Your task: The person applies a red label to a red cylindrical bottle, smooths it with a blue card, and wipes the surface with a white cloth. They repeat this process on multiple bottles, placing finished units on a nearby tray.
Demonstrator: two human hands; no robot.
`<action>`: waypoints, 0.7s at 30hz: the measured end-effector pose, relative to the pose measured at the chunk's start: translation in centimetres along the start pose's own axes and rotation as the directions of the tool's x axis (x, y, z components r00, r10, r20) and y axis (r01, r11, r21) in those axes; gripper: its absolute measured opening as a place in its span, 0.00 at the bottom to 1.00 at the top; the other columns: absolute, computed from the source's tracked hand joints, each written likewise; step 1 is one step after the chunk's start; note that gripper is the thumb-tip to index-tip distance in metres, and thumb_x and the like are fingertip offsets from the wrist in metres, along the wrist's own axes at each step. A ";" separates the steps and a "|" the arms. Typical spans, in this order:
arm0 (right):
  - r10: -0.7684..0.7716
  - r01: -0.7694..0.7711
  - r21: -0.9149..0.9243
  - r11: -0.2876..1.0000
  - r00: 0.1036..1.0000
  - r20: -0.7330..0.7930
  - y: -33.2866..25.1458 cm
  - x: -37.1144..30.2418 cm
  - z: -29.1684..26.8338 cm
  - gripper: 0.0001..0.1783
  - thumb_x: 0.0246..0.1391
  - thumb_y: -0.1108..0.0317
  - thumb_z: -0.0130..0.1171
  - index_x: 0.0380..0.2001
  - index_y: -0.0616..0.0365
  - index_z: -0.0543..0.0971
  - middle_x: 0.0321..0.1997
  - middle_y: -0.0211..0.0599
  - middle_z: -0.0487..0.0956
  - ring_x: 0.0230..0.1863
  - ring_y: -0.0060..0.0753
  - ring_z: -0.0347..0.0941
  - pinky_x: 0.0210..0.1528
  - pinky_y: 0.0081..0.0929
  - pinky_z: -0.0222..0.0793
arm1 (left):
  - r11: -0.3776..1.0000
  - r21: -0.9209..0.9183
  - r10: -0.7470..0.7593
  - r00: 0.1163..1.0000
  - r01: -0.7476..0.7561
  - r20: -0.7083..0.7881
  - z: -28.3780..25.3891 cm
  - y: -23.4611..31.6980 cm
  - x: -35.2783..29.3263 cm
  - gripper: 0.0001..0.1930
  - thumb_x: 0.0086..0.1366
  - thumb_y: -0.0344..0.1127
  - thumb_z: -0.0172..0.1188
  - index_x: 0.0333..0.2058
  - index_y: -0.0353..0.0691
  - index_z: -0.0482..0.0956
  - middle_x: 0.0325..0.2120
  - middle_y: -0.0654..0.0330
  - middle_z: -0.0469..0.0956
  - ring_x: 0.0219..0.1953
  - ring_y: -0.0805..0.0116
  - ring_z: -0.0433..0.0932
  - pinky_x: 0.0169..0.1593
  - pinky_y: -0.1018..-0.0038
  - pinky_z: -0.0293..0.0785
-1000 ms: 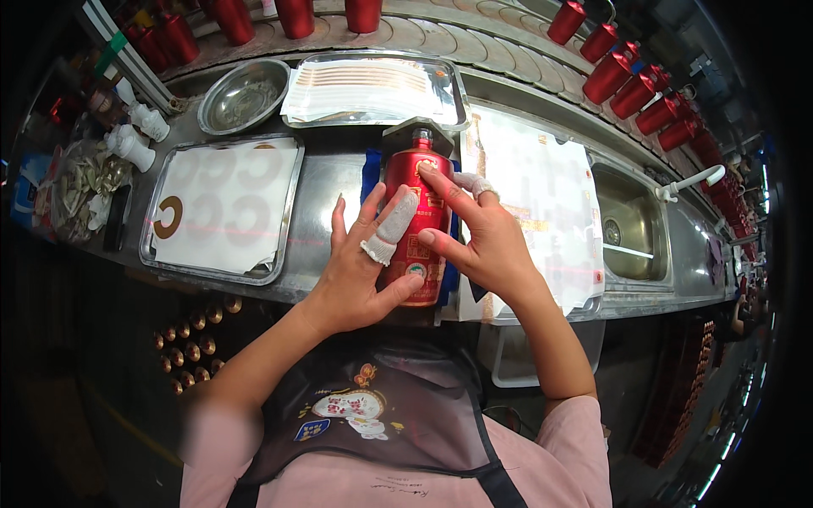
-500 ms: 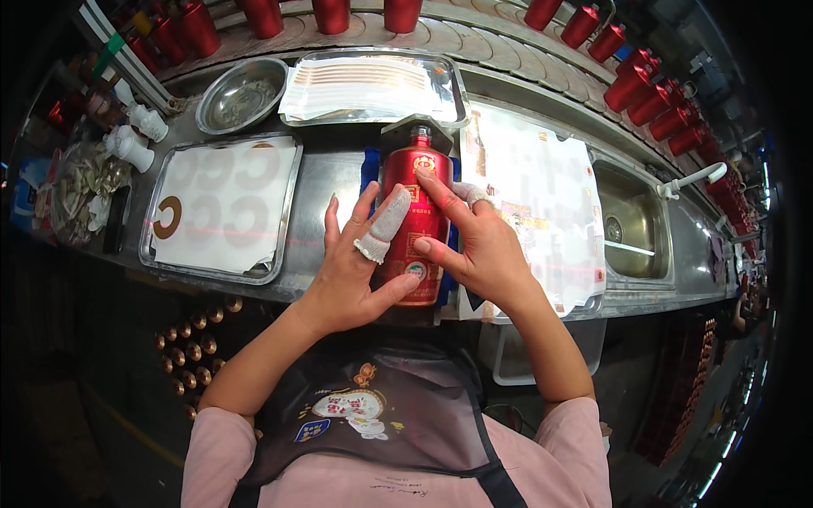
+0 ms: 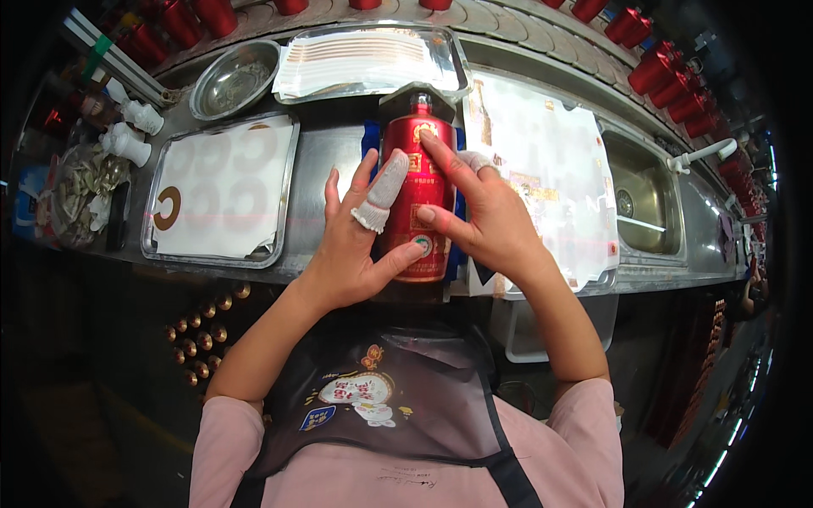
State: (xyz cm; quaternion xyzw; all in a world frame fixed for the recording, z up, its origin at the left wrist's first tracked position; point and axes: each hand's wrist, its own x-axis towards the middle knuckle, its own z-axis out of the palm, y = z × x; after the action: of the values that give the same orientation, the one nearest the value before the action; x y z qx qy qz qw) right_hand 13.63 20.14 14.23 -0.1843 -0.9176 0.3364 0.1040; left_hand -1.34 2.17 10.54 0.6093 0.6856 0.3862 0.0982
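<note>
A glossy red bottle (image 3: 406,222) with gold emblems and a dark neck lies on its back on a blue-edged rest (image 3: 371,135), neck pointing away from me. My left hand (image 3: 349,241) is at its left side, fingers apart, the thumb on its lower front. A whitish cloth finger cover (image 3: 378,193) is on one left finger, along the bottle's left edge. From the right, my right hand (image 3: 495,222) puts a fingertip on the upper gold emblem and holds its thumb over the middle. Another pale cover (image 3: 476,159) is on a right finger. Neither hand grips the bottle.
A steel tray (image 3: 292,169) with a ring-sticker sheet lies left, below a metal bowl (image 3: 233,80). A striped-sheet tray (image 3: 461,72) stands behind the bottle. Right are large sticker sheets (image 3: 559,212) and a sink (image 3: 648,241). Red bottles (image 3: 656,68) line the conveyor (image 3: 491,42).
The whole view has shifted, so the bench sits higher in the picture. Both hands stay at the bottle with nearly the same pose; the right fingertip remains at the upper emblem.
</note>
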 end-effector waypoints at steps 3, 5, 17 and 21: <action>0.001 0.002 0.093 0.996 1.000 -0.025 0.5 -0.6 -0.1 0.39 0.60 0.43 0.61 0.73 0.26 0.62 0.58 0.56 0.77 0.50 0.57 0.77 0.54 0.44 0.72 | 0.997 -0.076 -0.019 1.000 0.020 0.014 -0.3 -0.4 -0.3 0.42 0.69 0.52 0.59 0.75 0.44 0.52 0.75 0.51 0.52 0.78 0.49 0.44 0.74 0.41 0.27; -0.013 0.017 0.154 0.988 1.000 -0.025 0.9 -1.4 -0.1 0.37 0.62 0.48 0.61 0.73 0.31 0.65 0.57 0.49 0.79 0.49 0.50 0.76 0.54 0.39 0.71 | 0.990 -0.138 -0.040 0.999 0.041 0.013 -0.5 -0.8 -0.4 0.39 0.72 0.47 0.57 0.75 0.43 0.50 0.76 0.53 0.50 0.78 0.54 0.44 0.75 0.46 0.26; -0.018 0.016 0.143 0.990 1.000 0.015 1.7 -3.2 1.2 0.47 0.55 0.43 0.68 0.75 0.39 0.63 0.62 0.37 0.78 0.32 0.28 0.58 0.35 0.25 0.62 | 0.934 -0.346 -0.085 0.996 0.085 0.017 0.4 -1.1 -0.4 0.43 0.70 0.49 0.61 0.75 0.39 0.49 0.75 0.50 0.51 0.76 0.52 0.48 0.76 0.56 0.31; -0.028 0.026 0.164 0.986 1.000 0.010 1.9 -3.3 1.2 0.48 0.54 0.43 0.68 0.75 0.38 0.62 0.63 0.37 0.77 0.33 0.28 0.59 0.35 0.24 0.63 | 0.928 -0.364 -0.084 0.996 0.080 0.003 0.4 -1.1 -0.5 0.43 0.69 0.47 0.62 0.75 0.40 0.50 0.74 0.50 0.53 0.75 0.50 0.50 0.76 0.58 0.37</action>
State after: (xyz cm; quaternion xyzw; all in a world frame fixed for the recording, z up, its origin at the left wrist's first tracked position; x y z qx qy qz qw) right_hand 16.73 19.46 11.81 -0.1604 -0.8899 0.4104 0.1177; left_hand -1.78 1.98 9.39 0.5488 0.6276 0.5061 0.2209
